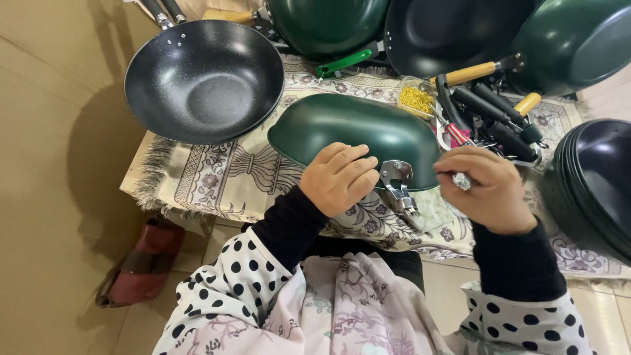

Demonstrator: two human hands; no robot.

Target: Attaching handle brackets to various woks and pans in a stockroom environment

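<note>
A dark green pan (pixel 348 128) lies upside down on a patterned cloth (pixel 217 174) in front of me. A shiny metal handle bracket (pixel 397 184) juts from its near rim. My left hand (pixel 336 177) rests on the pan's near edge beside the bracket, fingers curled against it. My right hand (pixel 483 187) is just right of the bracket, closed on a small shiny metal piece (pixel 462 180) pinched between thumb and fingers.
A black speckled wok (pixel 204 79) sits at the left. More green and black pans (pixel 453 33) crowd the back, and stacked black pans (pixel 595 184) stand at the right. A container of yellow screws (pixel 417 100), loose handles (pixel 493 112) and a dark red shoe (pixel 141 263) lie nearby.
</note>
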